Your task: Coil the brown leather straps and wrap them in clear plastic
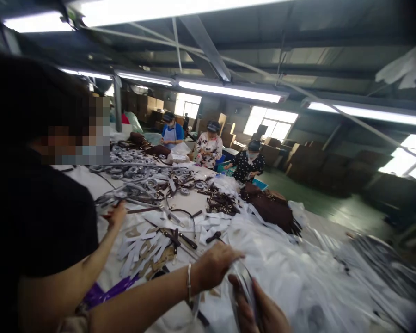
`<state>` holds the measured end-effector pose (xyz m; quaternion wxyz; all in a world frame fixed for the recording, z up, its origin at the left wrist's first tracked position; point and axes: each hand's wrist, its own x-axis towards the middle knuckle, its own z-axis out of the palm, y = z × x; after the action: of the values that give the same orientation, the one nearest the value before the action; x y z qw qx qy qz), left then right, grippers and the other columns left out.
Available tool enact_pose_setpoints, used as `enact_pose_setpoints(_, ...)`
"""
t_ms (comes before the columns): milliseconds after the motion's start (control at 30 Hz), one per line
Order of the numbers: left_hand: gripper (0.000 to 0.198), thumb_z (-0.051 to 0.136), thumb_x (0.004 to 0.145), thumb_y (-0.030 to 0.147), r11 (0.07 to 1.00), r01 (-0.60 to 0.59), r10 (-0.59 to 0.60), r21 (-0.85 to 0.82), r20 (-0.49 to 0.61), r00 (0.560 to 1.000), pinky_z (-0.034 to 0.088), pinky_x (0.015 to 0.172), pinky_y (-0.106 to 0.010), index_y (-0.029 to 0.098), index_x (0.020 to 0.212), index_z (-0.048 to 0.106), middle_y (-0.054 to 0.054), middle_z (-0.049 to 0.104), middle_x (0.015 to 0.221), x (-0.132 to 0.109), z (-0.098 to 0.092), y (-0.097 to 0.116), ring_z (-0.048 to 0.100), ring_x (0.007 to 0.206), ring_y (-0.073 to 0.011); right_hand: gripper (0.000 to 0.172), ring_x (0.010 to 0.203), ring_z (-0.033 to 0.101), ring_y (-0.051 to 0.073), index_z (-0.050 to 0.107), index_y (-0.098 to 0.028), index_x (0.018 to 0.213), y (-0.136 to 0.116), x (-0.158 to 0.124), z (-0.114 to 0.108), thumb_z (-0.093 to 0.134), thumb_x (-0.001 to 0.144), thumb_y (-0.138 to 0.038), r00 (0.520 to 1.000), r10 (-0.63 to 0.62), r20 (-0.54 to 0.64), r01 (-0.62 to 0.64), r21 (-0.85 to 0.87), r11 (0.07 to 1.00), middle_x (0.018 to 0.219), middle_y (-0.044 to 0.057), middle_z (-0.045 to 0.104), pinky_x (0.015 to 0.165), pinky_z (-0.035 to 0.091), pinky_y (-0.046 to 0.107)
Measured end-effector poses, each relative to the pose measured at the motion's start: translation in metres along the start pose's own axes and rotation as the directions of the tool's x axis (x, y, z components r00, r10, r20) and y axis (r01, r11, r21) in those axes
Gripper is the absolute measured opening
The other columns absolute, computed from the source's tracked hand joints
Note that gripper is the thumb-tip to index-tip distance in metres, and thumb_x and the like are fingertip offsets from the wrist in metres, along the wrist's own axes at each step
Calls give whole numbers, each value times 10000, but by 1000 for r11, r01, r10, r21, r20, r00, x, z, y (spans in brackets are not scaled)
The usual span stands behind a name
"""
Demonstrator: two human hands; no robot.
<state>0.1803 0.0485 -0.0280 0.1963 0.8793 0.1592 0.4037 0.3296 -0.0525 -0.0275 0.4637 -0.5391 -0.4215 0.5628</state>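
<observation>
My right hand, at the bottom edge, curls its fingers round a looped strap wrapped in clear plastic. My left hand, with a bracelet at the wrist, reaches in from the lower left. Its fingers are closed at the upper end of the same wrapped strap; the fingertips are partly blurred. Just beyond my left hand lie dark brown straps with metal clasps and white and tan strips. Clear plastic bags spread out beside my right hand.
At the left a co-worker in a black shirt reaches over the table with a hand. Coiled wrapped straps and brown bags cover the table. Several people stand behind it. A purple bag lies near my left forearm.
</observation>
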Motion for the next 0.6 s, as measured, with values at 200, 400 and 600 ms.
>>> enact_pose_setpoints(200,375,446,899,192,994,-39,54,-100,149,987,429,853,-316,196,1247,588,-111,643,921,-3,-26,26,581,862,-211,221,526,483,53,640,-143,806,19,21,1,760,671,-270,979,102,-174,37,655,755,701,-16,578,439,403,140)
enact_pose_setpoints(400,236,670,757,309,925,353,-227,-140,541,810,348,487,-202,222,976,669,5,617,671,-51,4,45,507,530,-128,328,365,235,12,586,-166,1010,39,38,-63,658,798,-406,923,-4,-384,290,690,664,564,-107,346,306,207,96)
enact_pose_setpoints(600,187,578,840,394,833,453,-233,-318,541,808,381,536,-262,249,747,651,-8,530,589,-65,39,41,493,540,-156,430,462,435,57,540,-201,1077,64,45,-77,677,743,-436,826,-65,-561,322,373,870,658,-75,505,381,376,148)
